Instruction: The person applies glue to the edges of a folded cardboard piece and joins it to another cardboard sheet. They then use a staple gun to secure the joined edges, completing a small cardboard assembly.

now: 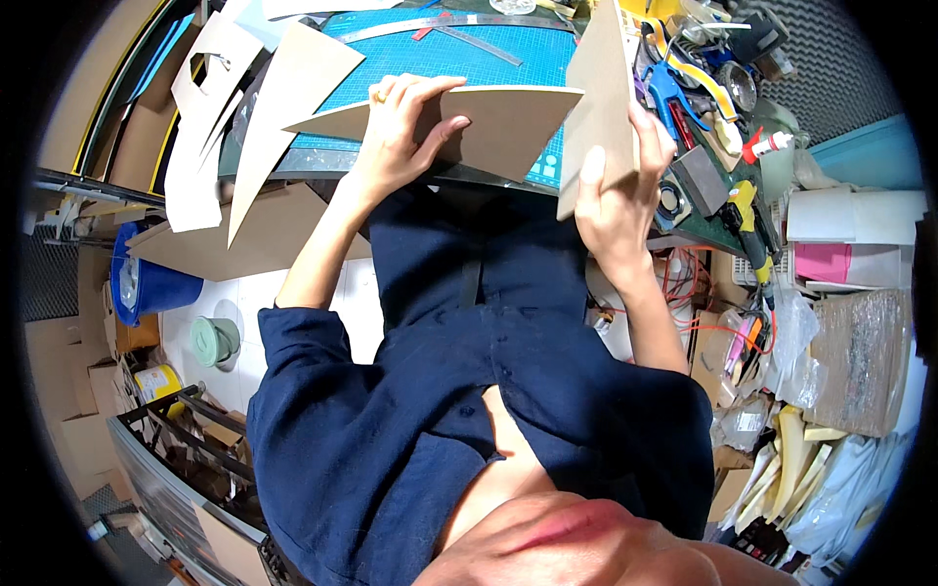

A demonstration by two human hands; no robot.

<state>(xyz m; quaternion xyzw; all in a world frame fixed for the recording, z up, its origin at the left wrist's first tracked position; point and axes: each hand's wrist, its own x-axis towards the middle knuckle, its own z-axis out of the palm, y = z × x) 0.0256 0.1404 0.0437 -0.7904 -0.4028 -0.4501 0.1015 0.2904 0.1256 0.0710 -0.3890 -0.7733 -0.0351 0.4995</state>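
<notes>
Now you hold two panels: one tapering brown panel (pixel 503 127) with a pale edge, one longer, straight-sided brown panel (pixel 598 107), both over the blue cutting mat (pixel 532 68) on the counter (pixel 710 229). Your left hand (pixel 399 137) curls its fingers over the first; your right hand (pixel 618 210) clasps the second between thumb and fingers. Two metal rulers (pixel 479 46) lie beyond.

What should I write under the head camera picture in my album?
Left hand grips one brown board, right hand grips another board, by a blue cutting mat.
</notes>
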